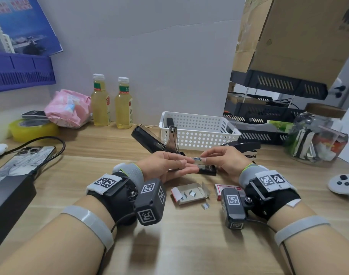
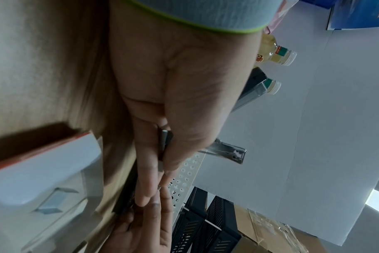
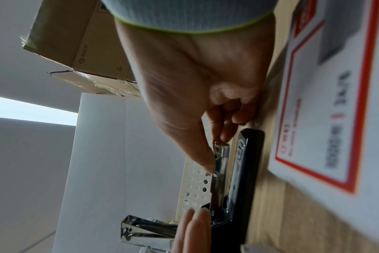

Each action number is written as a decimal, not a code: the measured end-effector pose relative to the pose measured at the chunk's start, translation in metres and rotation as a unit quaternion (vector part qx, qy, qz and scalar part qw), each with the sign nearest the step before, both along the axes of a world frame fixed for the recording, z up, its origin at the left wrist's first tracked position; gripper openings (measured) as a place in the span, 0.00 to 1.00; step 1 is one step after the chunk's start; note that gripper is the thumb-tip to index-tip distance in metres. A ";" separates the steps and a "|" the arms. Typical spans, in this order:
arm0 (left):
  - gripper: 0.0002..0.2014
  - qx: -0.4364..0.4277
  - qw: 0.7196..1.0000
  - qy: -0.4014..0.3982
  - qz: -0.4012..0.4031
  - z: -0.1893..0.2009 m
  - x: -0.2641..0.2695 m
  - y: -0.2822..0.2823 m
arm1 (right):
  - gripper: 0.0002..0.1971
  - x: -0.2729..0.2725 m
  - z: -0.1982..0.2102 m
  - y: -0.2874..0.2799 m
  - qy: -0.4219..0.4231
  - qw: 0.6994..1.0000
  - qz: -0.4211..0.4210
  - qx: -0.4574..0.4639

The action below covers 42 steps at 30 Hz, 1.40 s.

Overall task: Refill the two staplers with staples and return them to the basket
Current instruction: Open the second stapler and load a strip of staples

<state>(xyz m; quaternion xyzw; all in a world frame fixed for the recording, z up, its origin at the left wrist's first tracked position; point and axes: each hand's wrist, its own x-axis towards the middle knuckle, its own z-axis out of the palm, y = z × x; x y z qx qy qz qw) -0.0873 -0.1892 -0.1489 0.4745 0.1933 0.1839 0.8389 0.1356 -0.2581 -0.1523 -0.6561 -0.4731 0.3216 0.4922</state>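
Observation:
A short silver strip of staples [image 1: 197, 159] is held above the desk by both hands. My left hand [image 1: 186, 164] pinches its left end between thumb and fingers; the strip [image 2: 163, 145] shows in that pinch. My right hand [image 1: 203, 158] pinches the right end of the strip [image 3: 222, 154] with thumb and forefinger. Just below lies a black stapler, opened: cover [image 1: 145, 139] tilted back to the left, metal magazine [image 1: 172, 137] raised, base [image 1: 206, 170] flat on the desk. A second black stapler [image 1: 243, 145] lies behind my right hand. The white perforated basket [image 1: 199, 133] stands behind.
An opened staple box [image 1: 189, 193] with loose strips, a red-and-white staple box [image 1: 221, 190] and a stray staple piece [image 1: 205, 205] lie near the wrists. Two bottles [image 1: 112, 104], a phone [image 1: 20, 161], a glass jar [image 1: 316, 135] and black trays [image 1: 269, 116] ring the desk.

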 end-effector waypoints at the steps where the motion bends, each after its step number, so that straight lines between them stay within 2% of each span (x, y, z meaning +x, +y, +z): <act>1: 0.15 -0.002 1.000 0.002 0.003 0.000 0.000 0.000 | 0.08 0.000 0.000 0.000 -0.002 1.000 -0.001 -0.001; 11: 0.12 0.044 0.998 0.041 0.028 0.000 0.001 -0.001 | 0.06 -0.002 -0.002 0.000 0.022 1.000 0.001 -0.004; 13: 0.13 0.049 0.997 0.047 0.028 0.001 0.002 -0.001 | 0.05 0.002 -0.002 -0.001 0.006 1.000 -0.012 0.011; 17: 0.17 0.017 0.998 0.044 0.028 0.003 0.001 -0.001 | 0.10 0.004 0.002 -0.005 -0.036 0.999 0.015 0.004; 21: 0.15 -0.036 0.999 0.022 0.021 0.006 0.001 -0.001 | 0.14 -0.001 0.006 -0.009 -0.049 0.998 0.013 -0.044; 29: 0.13 -0.021 1.000 0.007 0.009 0.001 0.000 -0.002 | 0.13 0.004 0.008 -0.013 -0.056 0.996 0.000 -0.071; 33: 0.12 -0.006 1.000 0.003 0.012 0.000 0.000 -0.003 | 0.12 0.005 0.008 -0.015 -0.049 0.997 -0.013 -0.057; 36: 0.12 0.011 1.000 0.010 0.020 0.001 -0.001 -0.004 | 0.09 0.004 0.011 -0.016 -0.084 0.996 -0.028 0.007; 38: 0.11 0.019 0.999 0.014 0.028 0.000 -0.001 -0.004 | 0.06 0.000 0.015 -0.018 -0.095 0.994 -0.009 0.056; 42: 0.08 0.024 0.999 0.011 0.039 -0.001 0.002 -0.005 | 0.06 -0.019 0.018 -0.022 -0.066 0.988 0.128 0.055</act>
